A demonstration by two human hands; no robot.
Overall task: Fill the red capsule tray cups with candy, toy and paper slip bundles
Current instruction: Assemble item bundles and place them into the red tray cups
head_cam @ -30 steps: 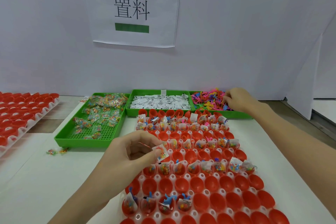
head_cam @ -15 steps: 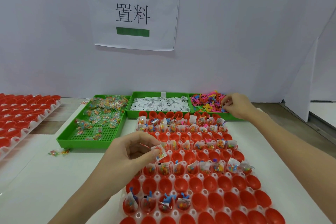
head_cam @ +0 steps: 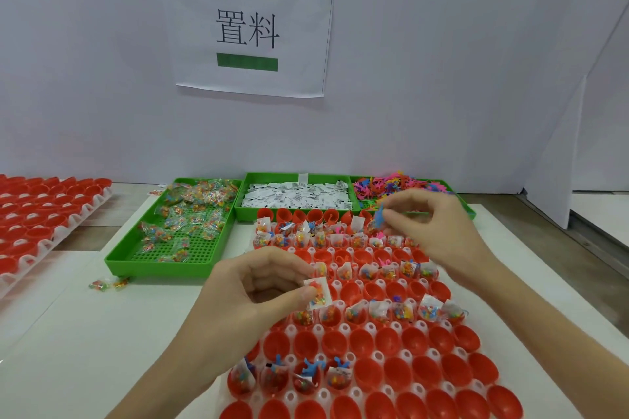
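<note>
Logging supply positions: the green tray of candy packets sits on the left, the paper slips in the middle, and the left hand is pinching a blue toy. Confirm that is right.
Not quite. In the head view the right hand pinches the blue toy; the left hand holds a candy packet with paper slip. Tray positions are right.

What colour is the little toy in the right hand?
Blue toy, pinched by the right hand; head view.

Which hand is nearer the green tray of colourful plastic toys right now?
Right. The right hand hovers at the near edge of the green tray of colourful plastic toys, pinching a blue toy. The left hand is lower left, over the red capsule tray.
</note>
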